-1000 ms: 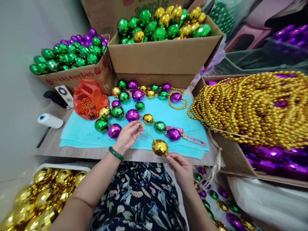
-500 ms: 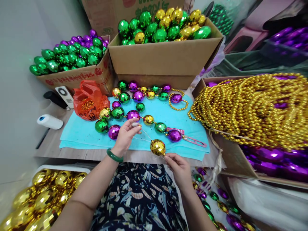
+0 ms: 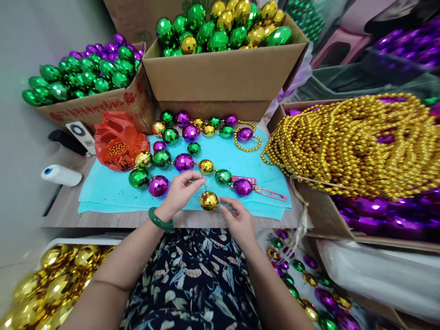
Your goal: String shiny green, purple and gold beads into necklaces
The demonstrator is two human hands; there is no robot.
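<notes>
A large faceted gold bead (image 3: 209,202) hangs just above the front edge of the turquoise towel (image 3: 187,211). From its top rises a thin needle (image 3: 205,185), pinched between the thumb and forefinger of my left hand (image 3: 183,191), which wears a green bangle (image 3: 160,220) at the wrist. My right hand (image 3: 238,221) is just right of the bead with fingers apart; it holds nothing that I can make out. Behind both hands lies a strand of green, purple and gold beads (image 3: 184,162). Pink-handled snips (image 3: 271,193) rest at its right end.
Cartons of green and gold beads (image 3: 223,75) and of green and purple beads (image 3: 92,103) stand behind. Left are a red bag of small beads (image 3: 117,144) and a thread spool (image 3: 62,175). Gold bead chains (image 3: 347,142) pile up right; loose gold beads (image 3: 62,286) fill a tub.
My right fingers have come off the gold bead's lower end and spread. The bead has swung to hang more directly below my left hand. The whole view has shifted slightly.
</notes>
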